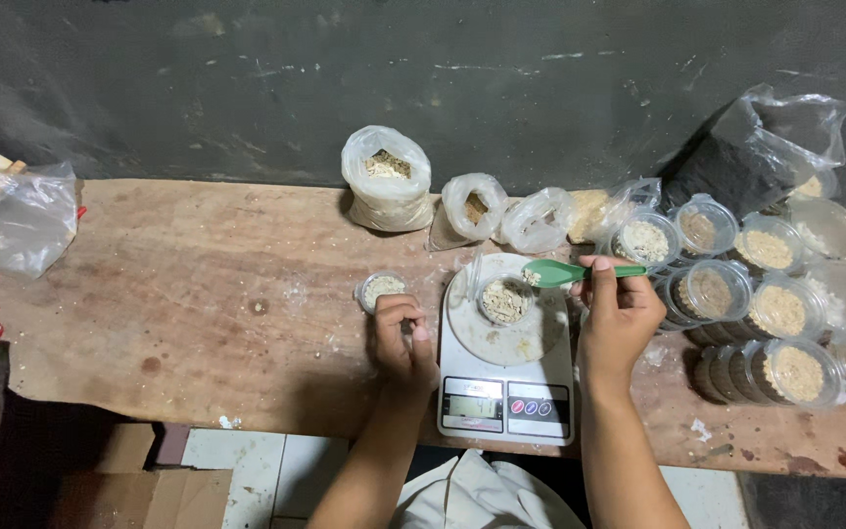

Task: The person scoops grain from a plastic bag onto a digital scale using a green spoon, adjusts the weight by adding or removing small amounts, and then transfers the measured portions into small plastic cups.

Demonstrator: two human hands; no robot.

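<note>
Far to my left a crumpled clear plastic bag lies on the worn wooden bench, whose reddish, stained top is dusted with pale powder. Next comes a small round plastic cup of beige meal, standing just above my left hand. That hand rests on the wood beside the scale, its fingers curled shut; I cannot tell whether they enclose anything.

The white kitchen scale has a round platform, and on it sits another cup, partly filled with coarse, crumbly meal. My right hand pinches the handle of a smooth green plastic spoon, thumb and fingers closed on it, the bowl hovering at the cup's upper rim with a little meal in it.

The risk, as I judge it: the spoon sits at the cup's edge, so a tilt could drop crumbs onto the platform and spoil the reading. A nudge could also shift the light cup.

Behind stand knotted bags of meal; to the right, filled cups, shiny and thin-walled, are crowded together.
</note>
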